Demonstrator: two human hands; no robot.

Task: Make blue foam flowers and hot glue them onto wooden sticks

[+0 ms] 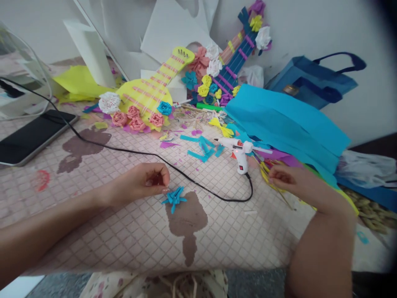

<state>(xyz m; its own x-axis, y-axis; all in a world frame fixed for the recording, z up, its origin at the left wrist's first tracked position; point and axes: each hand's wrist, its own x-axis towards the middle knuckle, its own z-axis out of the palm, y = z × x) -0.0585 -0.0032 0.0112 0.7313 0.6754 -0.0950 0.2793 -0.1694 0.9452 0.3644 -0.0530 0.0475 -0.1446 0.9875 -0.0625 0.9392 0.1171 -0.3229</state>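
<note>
My left hand (144, 182) rests on the checked table cloth (102, 231) with its fingers curled together, fingertips pressing on a small blue paper flower (174, 198) lying flat. My right hand (290, 179) reaches to the right into a pile of yellow and purple paper strips (269, 171), fingers bent and pinched; what they grip is hidden among the strips. A white hot glue gun (238, 150) lies between the hands, a red light lit on it, its black cord (130, 151) running across the cloth.
Two paper guitars decorated with paper flowers lean at the back: a yellow one (149, 93) and a blue-purple one (231, 68). Blue crepe paper (285, 122) and a blue bag (313, 80) lie right. A tablet (31, 136) sits far left. Cut blue scraps (203, 148) lie mid-table.
</note>
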